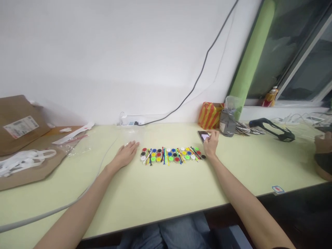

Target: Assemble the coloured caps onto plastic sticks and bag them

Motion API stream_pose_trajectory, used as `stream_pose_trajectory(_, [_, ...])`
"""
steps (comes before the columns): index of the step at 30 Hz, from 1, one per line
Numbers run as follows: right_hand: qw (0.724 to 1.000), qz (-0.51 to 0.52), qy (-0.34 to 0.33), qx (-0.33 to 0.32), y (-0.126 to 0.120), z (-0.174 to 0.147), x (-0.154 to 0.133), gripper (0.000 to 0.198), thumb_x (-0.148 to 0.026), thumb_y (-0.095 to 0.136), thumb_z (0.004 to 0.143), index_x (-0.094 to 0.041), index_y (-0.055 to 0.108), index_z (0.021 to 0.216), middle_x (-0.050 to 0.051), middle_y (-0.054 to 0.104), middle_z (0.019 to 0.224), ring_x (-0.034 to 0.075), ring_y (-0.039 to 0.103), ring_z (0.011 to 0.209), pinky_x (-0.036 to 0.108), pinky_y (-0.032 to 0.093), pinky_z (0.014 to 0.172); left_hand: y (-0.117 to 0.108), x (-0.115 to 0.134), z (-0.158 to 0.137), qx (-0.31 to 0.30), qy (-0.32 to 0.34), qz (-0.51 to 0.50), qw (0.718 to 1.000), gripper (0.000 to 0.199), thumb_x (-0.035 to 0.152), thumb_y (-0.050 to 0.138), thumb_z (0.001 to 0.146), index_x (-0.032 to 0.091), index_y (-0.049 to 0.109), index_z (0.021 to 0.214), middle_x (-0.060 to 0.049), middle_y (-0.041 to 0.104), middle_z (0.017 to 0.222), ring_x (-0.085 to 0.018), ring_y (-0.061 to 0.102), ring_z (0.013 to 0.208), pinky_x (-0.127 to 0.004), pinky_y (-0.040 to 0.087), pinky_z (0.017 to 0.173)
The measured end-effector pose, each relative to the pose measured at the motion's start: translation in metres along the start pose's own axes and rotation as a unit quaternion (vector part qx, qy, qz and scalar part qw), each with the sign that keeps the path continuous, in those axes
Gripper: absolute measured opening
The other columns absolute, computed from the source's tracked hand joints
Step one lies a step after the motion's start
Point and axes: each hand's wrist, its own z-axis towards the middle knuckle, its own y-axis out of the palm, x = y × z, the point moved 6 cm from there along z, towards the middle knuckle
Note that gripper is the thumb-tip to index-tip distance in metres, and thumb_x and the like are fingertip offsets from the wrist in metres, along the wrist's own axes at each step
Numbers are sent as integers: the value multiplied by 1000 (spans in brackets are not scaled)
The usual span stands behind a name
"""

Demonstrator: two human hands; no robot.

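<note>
My left hand (127,153) lies palm down and flat on the table, fingers stretched out, just left of a row of small coloured pieces. My right hand (211,142) is at the row's right end, its fingers bent and closed at the right edge of a smartphone (201,134) with a partly lit screen. Between my hands lie several round button-like discs (158,159) in red, blue, yellow, green, white and black. Bundles of thin coloured sticks with pointed ends (164,156) separate the groups of discs.
On the left are a brown paper package (19,124), white straps (26,162) and a grey cable (59,210). A striped bag (209,116), a grey pouch (227,122) and a black headband-like device (272,126) stand back right. Another person's hand (323,143) shows at far right.
</note>
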Motion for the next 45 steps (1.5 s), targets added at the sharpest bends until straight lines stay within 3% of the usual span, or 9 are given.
stream_pose_trajectory(3, [999, 33, 0, -27, 5, 2, -2, 30, -5, 37, 72, -19, 62, 83, 9, 51, 98, 22, 55, 89, 33, 47, 77, -1, 1, -1, -7, 0, 8, 1000, 60, 42, 12, 101, 25, 33, 156, -4, 28, 163, -25, 26, 151, -51, 23, 121])
stream_pose_trajectory(9, [992, 50, 35, 112, -22, 20, 20, 26, -5, 37, 67, -17, 60, 72, 7, 49, 89, 21, 54, 83, 30, 41, 66, -2, 1, -3, 4, -3, 13, 1000, 58, 44, 14, 102, 30, 35, 154, -3, 31, 162, -25, 29, 149, -49, 25, 120])
stream_pose_trajectory(13, [991, 43, 46, 121, -22, 21, 27, 25, -5, 37, 67, -18, 58, 67, 5, 49, 82, 21, 53, 79, 31, 40, 67, -3, 1, -5, 4, -7, 13, 1000, 57, 44, 15, 102, 31, 36, 154, -1, 31, 162, -24, 29, 149, -48, 26, 119])
stream_pose_trajectory(19, [996, 52, 48, 47, -7, 18, 26, 21, -6, 39, 66, -18, 56, 63, 2, 48, 69, 17, 46, 65, 29, 34, 63, -2, 1, -6, 5, -7, 18, 1000, 56, 42, 16, 103, 30, 36, 154, -1, 31, 162, -24, 30, 149, -48, 26, 119])
stream_pose_trajectory(25, [995, 75, 64, 25, -6, 20, 26, 19, -9, 41, 59, -17, 57, 64, 1, 52, 70, 15, 46, 64, 28, 34, 62, -2, 2, -4, 5, 1, 28, 1000, 56, 39, 16, 103, 28, 38, 153, -3, 34, 161, -25, 33, 147, -48, 28, 118])
stream_pose_trajectory(31, [984, 119, 115, -68, 3, 15, 15, 21, -13, 41, 50, -19, 58, 60, -3, 40, 51, 15, 39, 53, 28, 29, 55, -3, 5, -5, 12, 15, 29, 999, 55, 38, 17, 103, 27, 39, 152, -5, 35, 160, -24, 34, 147, -47, 29, 117])
stream_pose_trajectory(36, [973, 128, 52, -186, 15, 5, -16, 20, -15, 40, 47, -19, 58, 55, -3, 37, 47, 14, 37, 50, 29, 28, 56, -2, 6, -5, -1, 25, 32, 999, 58, 37, 13, 103, 23, 37, 153, -8, 34, 160, -25, 33, 147, -48, 29, 118])
stream_pose_trajectory(40, [971, 110, 23, -211, 15, -1, -31, 18, -14, 40, 46, -20, 55, 53, -3, 34, 45, 15, 35, 50, 29, 27, 56, -3, 7, -4, -5, 29, 37, 999, 56, 34, 15, 103, 23, 37, 153, -9, 35, 160, -25, 34, 147, -49, 30, 117])
stream_pose_trajectory(45, [952, 87, -10, -295, 25, -4, -33, 23, -10, 41, 54, -19, 61, 61, 0, 51, 53, 17, 48, 57, 29, 34, 60, -5, 12, -3, 15, 42, 50, 998, 55, 27, 23, 99, 22, 42, 150, -9, 41, 157, -27, 34, 146, -51, 30, 116])
